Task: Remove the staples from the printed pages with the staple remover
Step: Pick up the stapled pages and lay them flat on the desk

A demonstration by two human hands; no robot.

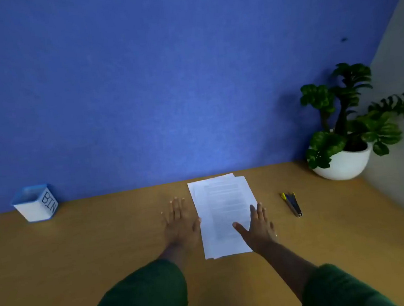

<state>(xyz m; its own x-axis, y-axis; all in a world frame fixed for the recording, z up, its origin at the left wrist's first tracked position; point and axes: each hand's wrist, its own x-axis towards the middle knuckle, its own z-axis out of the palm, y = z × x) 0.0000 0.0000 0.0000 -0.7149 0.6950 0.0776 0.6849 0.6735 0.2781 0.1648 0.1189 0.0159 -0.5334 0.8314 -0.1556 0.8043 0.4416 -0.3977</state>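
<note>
Blue wall backs the wooden desk I'm looking down on. My left hand lies flat on the wood, fingers spread, holding nothing, its thumb touching the left edge of the printed pages. My right hand rests spread and empty over the stack's lower right part. I cannot make out any staples. Right of the paper, apart from it, lies the staple remover, untouched. At the far left stands a white box marked BIN; a potted plant fills the right corner.
</note>
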